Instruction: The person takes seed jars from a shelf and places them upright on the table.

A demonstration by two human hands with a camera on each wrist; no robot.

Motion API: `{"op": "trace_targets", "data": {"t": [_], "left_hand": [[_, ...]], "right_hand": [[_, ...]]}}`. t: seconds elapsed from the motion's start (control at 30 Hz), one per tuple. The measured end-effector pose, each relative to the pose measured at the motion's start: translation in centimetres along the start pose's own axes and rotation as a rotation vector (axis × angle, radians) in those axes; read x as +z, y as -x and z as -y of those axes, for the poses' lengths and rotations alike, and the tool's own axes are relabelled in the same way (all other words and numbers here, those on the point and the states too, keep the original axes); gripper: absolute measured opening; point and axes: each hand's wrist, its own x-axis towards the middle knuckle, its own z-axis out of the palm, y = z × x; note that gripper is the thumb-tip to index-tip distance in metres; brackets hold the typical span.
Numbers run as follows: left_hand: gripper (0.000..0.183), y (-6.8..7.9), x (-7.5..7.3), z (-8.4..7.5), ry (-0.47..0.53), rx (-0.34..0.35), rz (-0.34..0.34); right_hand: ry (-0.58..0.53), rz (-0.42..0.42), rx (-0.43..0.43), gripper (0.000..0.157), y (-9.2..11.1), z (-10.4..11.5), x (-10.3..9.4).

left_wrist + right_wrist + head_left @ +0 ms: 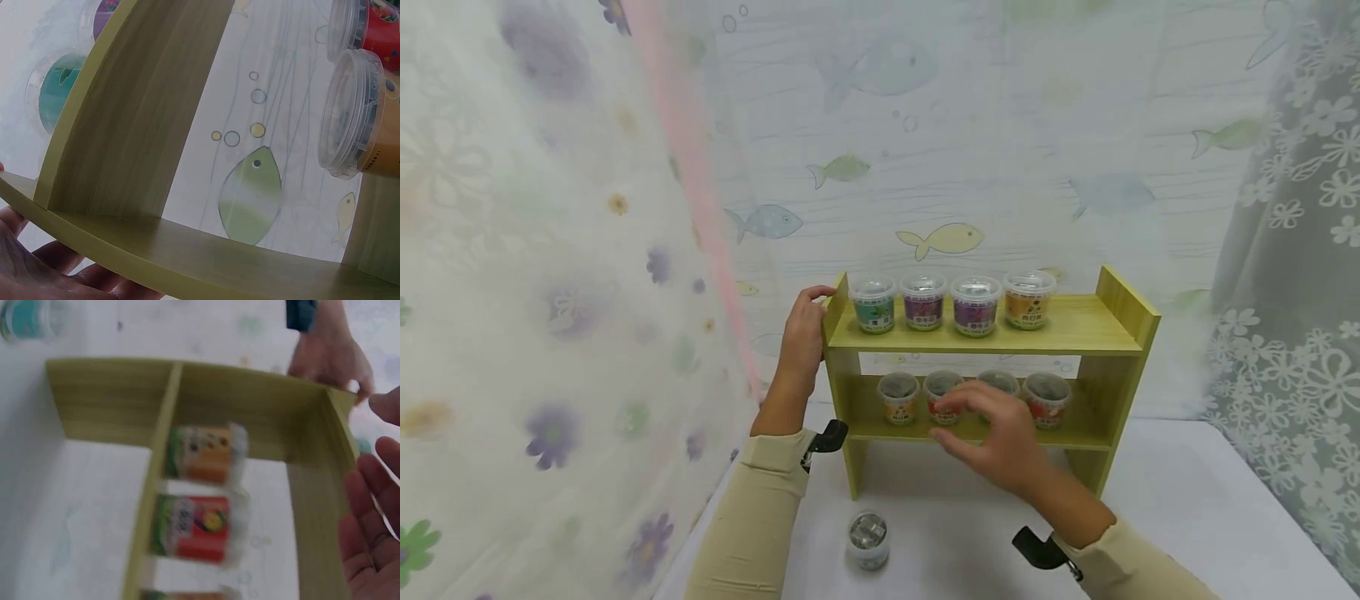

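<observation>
A two-tier yellow-green wooden shelf (985,337) stands on the table. My left hand (803,333) grips its left side panel near the top, fingers along the outer face; part of that hand (44,269) shows below the panel in the left wrist view. My right hand (996,437) is in front of the lower tier, thumb and fingers apart in a loose curve, holding nothing. On the upper tier stand a teal cup (874,307), two purple cups and an orange cup (1028,302), all clear-lidded. The lower tier bears an orange cup (898,400) and red cups (1047,402); my right hand partly hides this row.
A lidded cup (868,540) stands on the white table (940,542) in front of the shelf's left foot; its teal label (26,319) shows in the right wrist view. Fish-print curtain (955,150) hangs behind the shelf, with a flowered curtain (550,333) close at left.
</observation>
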Motion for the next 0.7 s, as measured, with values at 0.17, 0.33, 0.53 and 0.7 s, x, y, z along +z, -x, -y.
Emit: {"op": "trace_targets", "data": {"t": [0.17, 0.33, 0.53, 0.7], "left_hand": [[0.043, 0.0, 0.3, 0.0, 0.006, 0.013, 0.001], [0.043, -0.1, 0.4, 0.1, 0.004, 0.010, 0.010], [0.043, -0.1, -0.1, 0.1, -0.022, -0.003, 0.002], [0.044, -0.1, -0.2, -0.1, -0.007, -0.011, 0.014]], "right_hand": [[0.079, -0.103, -0.076, 0.028, -2.2, -0.5, -3.3], [0.128, -0.266, -0.065, 0.026, -3.9, -1.5, -5.9], [0.162, -0.359, 0.046, 0.034, -5.7, -2.7, -7.6], [0.147, -0.327, 0.213, 0.052, -6.9, -3.9, -8.7]]}}
